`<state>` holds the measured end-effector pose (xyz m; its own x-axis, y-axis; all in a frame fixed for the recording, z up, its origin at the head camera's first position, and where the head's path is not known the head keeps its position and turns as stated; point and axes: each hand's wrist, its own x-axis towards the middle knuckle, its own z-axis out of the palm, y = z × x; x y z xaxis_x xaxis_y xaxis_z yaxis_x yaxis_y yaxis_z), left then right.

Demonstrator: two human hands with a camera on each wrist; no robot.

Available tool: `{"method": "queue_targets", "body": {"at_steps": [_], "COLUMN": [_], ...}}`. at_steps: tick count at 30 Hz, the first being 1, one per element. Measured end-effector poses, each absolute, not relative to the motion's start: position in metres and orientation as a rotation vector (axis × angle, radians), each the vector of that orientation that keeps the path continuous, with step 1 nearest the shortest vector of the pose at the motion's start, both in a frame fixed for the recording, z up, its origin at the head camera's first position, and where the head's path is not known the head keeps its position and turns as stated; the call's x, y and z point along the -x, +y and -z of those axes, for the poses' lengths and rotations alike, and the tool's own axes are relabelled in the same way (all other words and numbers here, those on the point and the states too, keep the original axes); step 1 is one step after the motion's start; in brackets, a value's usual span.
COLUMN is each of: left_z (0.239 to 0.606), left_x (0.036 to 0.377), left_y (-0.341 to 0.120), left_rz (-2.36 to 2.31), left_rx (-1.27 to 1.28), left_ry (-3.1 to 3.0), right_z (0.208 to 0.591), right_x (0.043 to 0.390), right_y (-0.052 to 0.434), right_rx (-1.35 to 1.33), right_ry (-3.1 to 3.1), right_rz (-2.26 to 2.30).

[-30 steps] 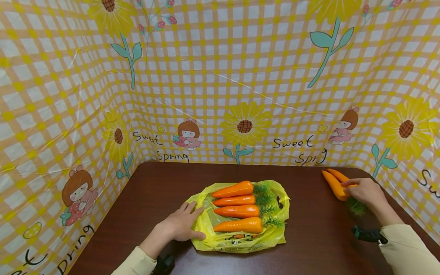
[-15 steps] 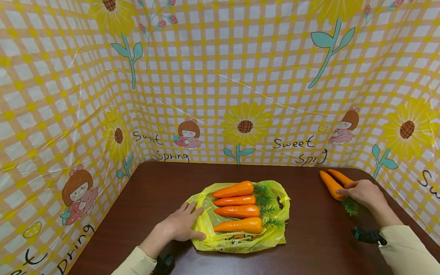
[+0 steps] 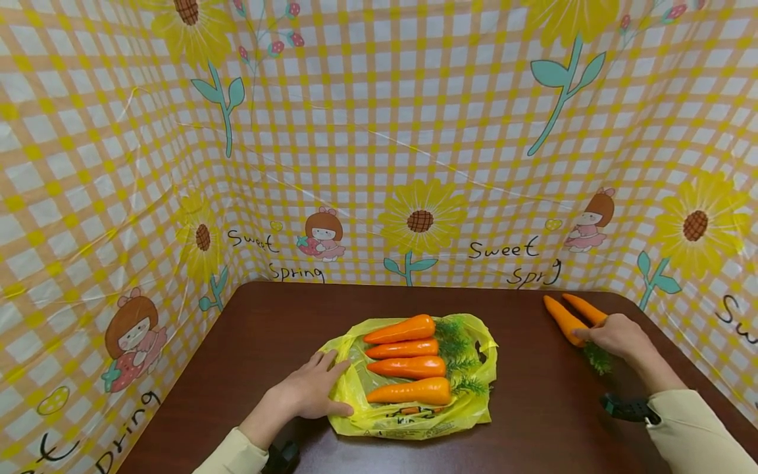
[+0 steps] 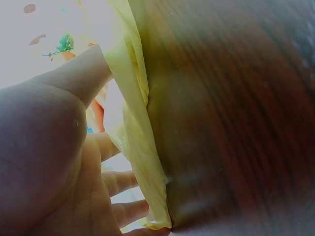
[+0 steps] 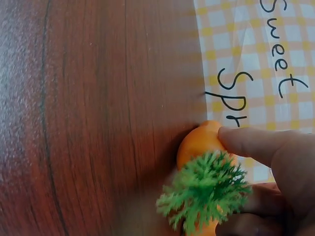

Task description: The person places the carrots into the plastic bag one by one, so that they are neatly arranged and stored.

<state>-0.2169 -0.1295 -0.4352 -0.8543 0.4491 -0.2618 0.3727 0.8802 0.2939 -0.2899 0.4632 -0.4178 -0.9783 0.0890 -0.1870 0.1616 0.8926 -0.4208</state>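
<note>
My left hand [image 3: 314, 388] rests with spread fingers on the left edge of a yellow plastic bag [image 3: 408, 428]. In the left wrist view, the bag's edge [image 4: 142, 142] runs along the fingertips. Several orange carrots [image 3: 408, 392] with feathery green tops lie side by side on the bag. At the far right of the table, my right hand [image 3: 618, 339] pinches one carrot [image 3: 562, 319] near its leafy end; a second carrot [image 3: 583, 306] lies just right of it, partly hidden by the hand. In the right wrist view, the green top [image 5: 206, 189] covers part of the grip.
Under everything is a dark brown wooden table [image 3: 527, 395]. A checked cloth [image 3: 355, 164] printed with sunflowers hangs along its back and sides. One handle hole of the bag [image 3: 488, 352] faces right.
The right hand has drawn its carrot slightly left, and the gap between the two carrots at the right has widened. The left hand and the carrots on the bag have stayed put.
</note>
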Motion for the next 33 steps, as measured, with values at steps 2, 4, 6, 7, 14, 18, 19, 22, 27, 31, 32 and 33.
{"method": "queue_targets", "body": {"at_steps": [2,4,6,7,14,18,19,22,27,31,32,33], "left_z": [0.435,0.434,0.434,0.435,0.450,0.455,0.455,0.456,0.453,0.449,0.448,0.447], "left_x": [0.216,0.217,0.218,0.218,0.221,0.226,0.226,0.227,0.226,0.224,0.224,0.223], "left_y": [-0.130,-0.129,-0.129,-0.130,-0.133,-0.135,-0.135,-0.135,-0.134,-0.133,-0.133,-0.133], "left_rz": [-0.334,-0.335,-0.343,-0.343,-0.329,-0.342,-0.345,-0.339,-0.326,-0.315,-0.315,-0.316], "left_rx": [-0.618,-0.620,-0.617,-0.618,-0.618,-0.610,-0.608,-0.609,-0.609,-0.609,-0.609,-0.611], "left_ry": [2.728,2.730,2.728,2.727,2.709,2.728,2.728,2.723,2.724,2.727,2.729,2.730], "right_z": [0.418,0.417,0.416,0.416,0.410,0.404,0.402,0.394,0.376,0.358,0.354,0.349], "right_x": [0.290,0.290,0.289,0.288,0.287,0.290,0.290,0.290,0.290,0.287,0.285,0.283], "right_y": [0.462,0.461,0.460,0.459,0.448,0.439,0.437,0.429,0.414,0.399,0.395,0.391], "right_rx": [-0.202,-0.211,-0.205,-0.203,-0.153,-0.133,-0.122,-0.101,-0.038,0.001,0.008,0.009], "right_ry": [2.909,2.921,2.933,2.937,2.929,2.942,2.943,2.944,2.994,3.023,3.026,3.024], "right_rz": [0.663,0.664,0.668,0.671,0.717,0.741,0.746,0.754,0.729,0.737,0.750,0.771]}}
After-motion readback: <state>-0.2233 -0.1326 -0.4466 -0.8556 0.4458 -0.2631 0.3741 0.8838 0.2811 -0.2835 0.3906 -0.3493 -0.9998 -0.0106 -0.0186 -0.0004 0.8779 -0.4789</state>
